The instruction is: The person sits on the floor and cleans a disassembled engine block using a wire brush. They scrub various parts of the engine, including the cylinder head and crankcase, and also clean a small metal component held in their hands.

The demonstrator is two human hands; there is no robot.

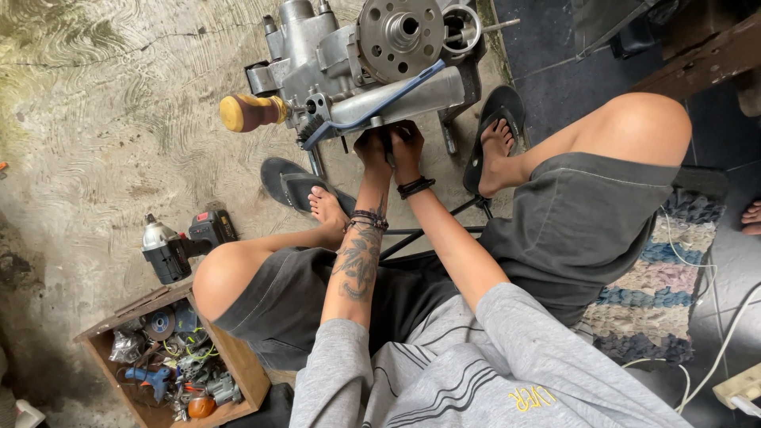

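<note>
— What is the floor like where you sit?

— It is rough grey concrete [103,119], with swirl marks and some cracks. At my right it changes to dark tiles [547,87], and a woven rug [658,293] lies under my right leg. I sit low, knees wide apart, in sandals. A wooden box [238,364] full of small tools stands by my left knee, and an impact wrench [178,246] lies on the concrete just beyond it.

— And where is the engine?

— The engine [357,55] stands on the concrete in front of me, between my feet. A yellow-handled tool [250,111] sticks out from its left side.

— How are your hands?

— Both arms reach straight forward, close together. My left hand [371,150] and right hand [408,147] are side by side at the lower edge of the engine, fingers curled and pressing there. Something dark and thin is between them, but I cannot tell what it is, or which hand really grips it.
</note>
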